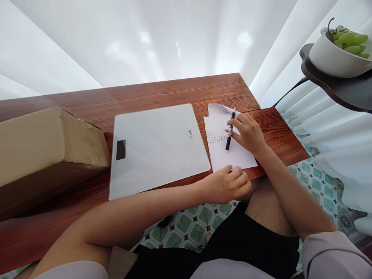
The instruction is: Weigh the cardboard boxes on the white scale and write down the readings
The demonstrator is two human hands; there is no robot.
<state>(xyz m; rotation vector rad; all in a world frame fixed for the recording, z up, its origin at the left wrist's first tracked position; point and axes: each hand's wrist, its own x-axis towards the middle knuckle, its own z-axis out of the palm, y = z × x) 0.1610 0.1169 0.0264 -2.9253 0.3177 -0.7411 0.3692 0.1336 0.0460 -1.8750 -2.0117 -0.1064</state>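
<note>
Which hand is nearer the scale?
Left. The left hand is just off the scale's near right corner; the right hand is farther right, over the paper, holding the pen.

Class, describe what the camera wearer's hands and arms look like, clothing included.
The left hand and right hand are bare: no gloves, rings or watch visible. A pale grey left sleeve and matching right sleeve appear, ending above bare forearms.

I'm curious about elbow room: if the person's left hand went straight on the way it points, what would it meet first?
The left hand would probably meet the right forearm first, though it might pass beneath; depth is unclear.
</note>
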